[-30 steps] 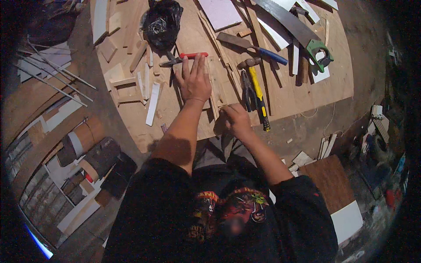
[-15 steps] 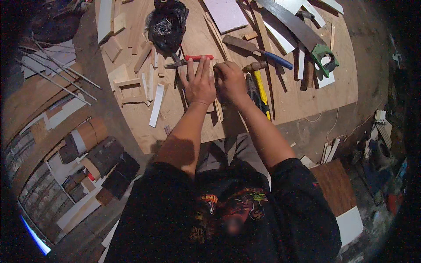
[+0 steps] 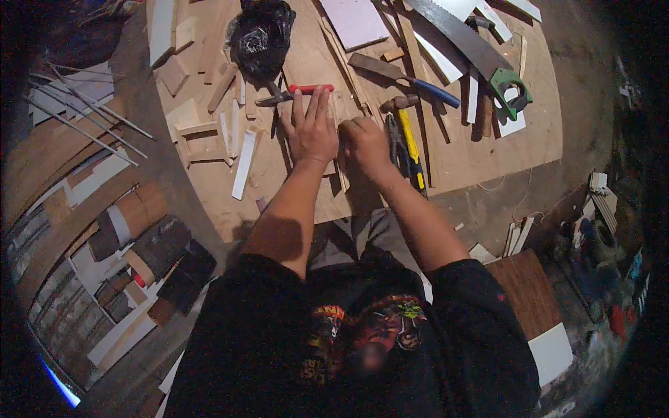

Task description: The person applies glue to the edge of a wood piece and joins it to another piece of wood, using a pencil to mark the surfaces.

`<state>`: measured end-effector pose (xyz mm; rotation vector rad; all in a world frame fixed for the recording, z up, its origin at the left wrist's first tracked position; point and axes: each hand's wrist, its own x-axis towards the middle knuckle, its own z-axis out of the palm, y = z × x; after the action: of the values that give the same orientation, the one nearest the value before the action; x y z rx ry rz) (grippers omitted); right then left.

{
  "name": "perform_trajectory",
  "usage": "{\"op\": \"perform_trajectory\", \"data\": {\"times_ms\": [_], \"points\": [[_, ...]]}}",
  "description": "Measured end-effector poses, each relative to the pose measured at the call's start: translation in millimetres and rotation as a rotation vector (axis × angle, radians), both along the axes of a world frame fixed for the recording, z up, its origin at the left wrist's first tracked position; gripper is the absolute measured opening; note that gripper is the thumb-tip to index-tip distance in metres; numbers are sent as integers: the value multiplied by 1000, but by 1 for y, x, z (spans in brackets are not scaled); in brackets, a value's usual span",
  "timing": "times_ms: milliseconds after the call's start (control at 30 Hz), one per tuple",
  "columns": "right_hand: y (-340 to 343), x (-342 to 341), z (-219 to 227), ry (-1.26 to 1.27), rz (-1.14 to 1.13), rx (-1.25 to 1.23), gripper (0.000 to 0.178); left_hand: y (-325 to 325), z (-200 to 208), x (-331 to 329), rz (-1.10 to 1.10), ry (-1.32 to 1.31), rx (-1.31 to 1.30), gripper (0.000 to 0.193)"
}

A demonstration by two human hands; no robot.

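Observation:
My left hand (image 3: 311, 138) lies flat, fingers stretched forward, on a light wooden piece (image 3: 284, 115) on the work board. Its fingertips reach a red-handled tool (image 3: 311, 89) with a dark metal head. Close beside it, my right hand (image 3: 365, 143) is closed, fingers curled down at the edge of the wood; whatever it holds is hidden. To the right of this hand lie dark pliers (image 3: 396, 148) and a hammer (image 3: 410, 139) with a yellow and black handle. Beyond the left hand sits a black plastic bag (image 3: 277, 24) of nails.
Further right are a blue-handled flat-bladed tool (image 3: 437, 93) and a green-handled handsaw (image 3: 460, 35). A pale pink block (image 3: 354, 24) lies at the back. Wood offcuts and a small wooden frame (image 3: 203, 143) cover the left of the plywood board (image 3: 488, 164).
The whole view has shifted slightly. My right hand has drawn a little nearer to me, its fingers curled tighter. My left hand stays flat on the wood.

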<state>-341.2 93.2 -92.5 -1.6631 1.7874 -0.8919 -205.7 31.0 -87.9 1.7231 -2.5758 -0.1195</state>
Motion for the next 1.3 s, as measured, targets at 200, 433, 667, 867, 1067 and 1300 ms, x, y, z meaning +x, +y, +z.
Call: {"op": "perform_trajectory", "data": {"times_ms": [200, 433, 667, 867, 1067, 1300], "points": [[64, 9, 3, 11, 66, -3, 36, 0, -8, 3, -10, 36, -65, 65], [67, 1, 10, -109, -2, -24, 42, -1, -7, 3, -7, 8, -55, 63], [-10, -13, 14, -90, -143, -115, 29, -2, -4, 2, -14, 16, -30, 61], [-46, -3, 6, -39, -106, -132, 16, -2, -1, 2, -15, 36, -22, 58], [-46, 1, 9, 0, -95, -105, 9, 0, -1, 4, -13, 71, -24, 58], [-14, 2, -8, -13, -40, 126, 11, -1, -6, 3, -24, 71, -42, 63]]}}
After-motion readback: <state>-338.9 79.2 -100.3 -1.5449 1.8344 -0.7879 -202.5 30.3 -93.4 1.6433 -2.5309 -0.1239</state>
